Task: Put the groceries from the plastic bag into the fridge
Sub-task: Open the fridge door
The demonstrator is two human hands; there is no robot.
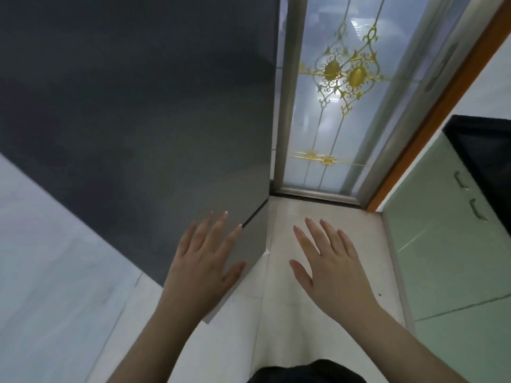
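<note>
- The dark grey fridge [132, 106] is seen at the left, its door closed.
- The left hand [203, 261] is laid flat against the fridge's lower corner — fingers straight and spread.
- The right hand [329, 268] is held over the tiled floor [282, 313], fingers apart, nothing gripped.
- A frosted glass door [331, 106] with gold ornament is seen behind; pale green cabinets [442, 244] stand at the right.

Dark grey fridge [132, 106], smooth with a matt sheen. Frosted glass door [326, 111] with glossy gold tracery, framed in brushed metal. Glossy pale floor tiles [318, 217]. Smooth mint-green cabinets [442, 258] with metal handles. Glossy black countertop [486, 150]. Orange wood trim [442, 106].
</note>
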